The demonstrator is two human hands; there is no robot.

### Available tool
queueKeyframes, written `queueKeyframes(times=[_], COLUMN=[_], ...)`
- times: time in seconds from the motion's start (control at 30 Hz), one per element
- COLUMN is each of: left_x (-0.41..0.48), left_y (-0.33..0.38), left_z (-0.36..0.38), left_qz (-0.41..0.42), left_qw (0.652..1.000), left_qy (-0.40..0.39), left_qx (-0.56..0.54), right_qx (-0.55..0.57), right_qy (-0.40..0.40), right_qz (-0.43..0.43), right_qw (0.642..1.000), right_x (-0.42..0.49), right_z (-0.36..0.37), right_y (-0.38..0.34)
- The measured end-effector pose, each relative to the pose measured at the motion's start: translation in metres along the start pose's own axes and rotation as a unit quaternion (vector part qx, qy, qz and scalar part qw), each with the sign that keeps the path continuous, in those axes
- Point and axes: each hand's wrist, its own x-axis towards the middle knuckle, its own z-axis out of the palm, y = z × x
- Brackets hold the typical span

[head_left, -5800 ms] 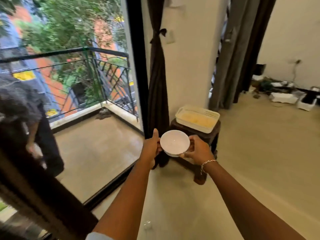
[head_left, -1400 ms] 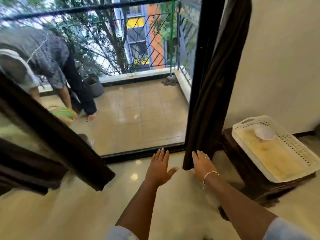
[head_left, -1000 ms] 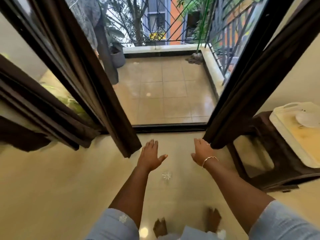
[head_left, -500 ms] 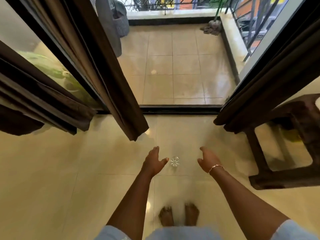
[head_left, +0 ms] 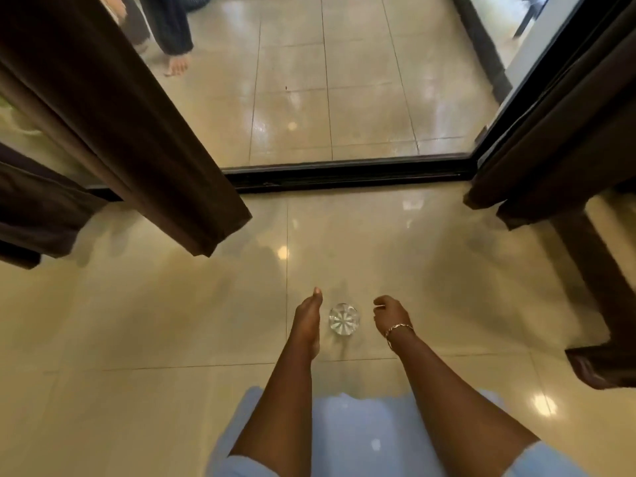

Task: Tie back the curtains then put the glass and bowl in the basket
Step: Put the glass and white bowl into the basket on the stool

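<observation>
1. The glass (head_left: 344, 319) stands upright on the floor (head_left: 172, 321), at 3 o'clock of my left hand (head_left: 308, 320) and 9 o'clock of my right hand (head_left: 390, 315), touching neither.
2. Left fingers straight, right fingers loosely curled; both hold nothing.
3. I judge it small, light, rigid, slick and breakable: pinch its side wall, thumb opposite fingers.

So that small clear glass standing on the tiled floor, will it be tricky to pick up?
Likely rigid and breakable: the small clear ribbed glass looks like real moulded glass. Its smooth wall may be slippery to grip. Standing upright on the glossy tiled floor, it would probably slide, or tip and roll, if nudged sideways.
</observation>
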Motion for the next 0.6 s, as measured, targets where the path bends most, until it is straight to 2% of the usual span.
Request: queueKeyframes(times=[0.1, 0.2, 0.37, 0.5, 0.6], left_x=[0.041, 0.072, 0.107, 0.12, 0.125], left_y=[-0.023, -0.046, -0.068, -0.082, -0.085], left_z=[0.01, 0.011, 0.024, 0.035, 0.036], left_qz=[-0.03, -0.047, -0.059, -0.057, -0.043], left_qw=[0.999, 0.997, 0.997, 0.997, 0.997], left_qy=[0.015, 0.054, 0.042, 0.048, 0.05], left_qx=[-0.019, -0.038, -0.018, -0.02, -0.042], right_qx=[-0.041, -0.13, -0.311, -0.36, -0.355], right_qy=[-0.035, -0.082, -0.137, -0.138, -0.129], right_qz=[-0.006, -0.038, -0.12, -0.193, -0.223], right_qw=[0.999, 0.987, 0.933, 0.902, 0.899], right_x=[0.039, 0.071, 0.097, 0.107, 0.113], right_z=[0.023, 0.04, 0.065, 0.083, 0.091], right_y=[0.019, 0.037, 0.05, 0.06, 0.066])
